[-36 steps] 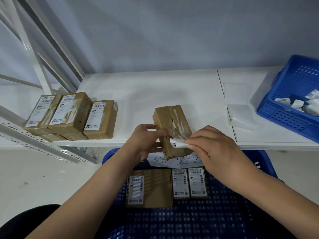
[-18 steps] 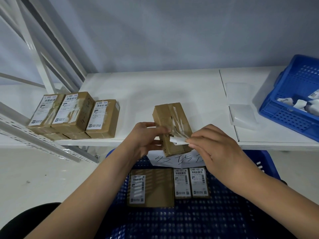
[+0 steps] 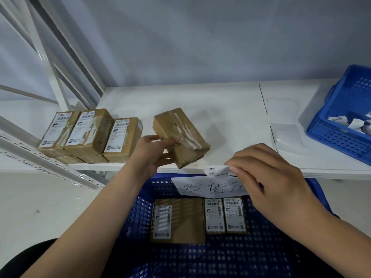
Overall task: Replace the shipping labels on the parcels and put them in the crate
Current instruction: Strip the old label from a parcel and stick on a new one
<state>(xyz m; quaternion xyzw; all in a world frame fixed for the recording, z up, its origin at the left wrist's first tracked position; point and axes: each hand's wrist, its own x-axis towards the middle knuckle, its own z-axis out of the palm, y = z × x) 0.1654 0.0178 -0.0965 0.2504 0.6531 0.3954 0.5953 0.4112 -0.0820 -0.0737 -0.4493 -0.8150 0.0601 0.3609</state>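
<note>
Left hand [image 3: 152, 155] grips parcel [image 3: 180, 135]; right hand [image 3: 267, 177] pinches label [image 3: 216, 170].

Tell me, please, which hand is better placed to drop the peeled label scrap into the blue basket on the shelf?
Right hand: it already pinches the white label scrap and is nearer the blue basket.

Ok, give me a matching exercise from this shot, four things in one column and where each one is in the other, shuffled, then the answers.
Things:
1. torn-off label
2. bare parcel
3. two small labelled parcels
4. crumpled label scraps

Places:
A. in the blue basket at the right of the shelf
B. held in the left hand above the shelf edge
C. lying in the blue crate below the shelf
D. pinched by the right hand

Pairs: 1-D, 2-B, 3-C, 4-A
</note>
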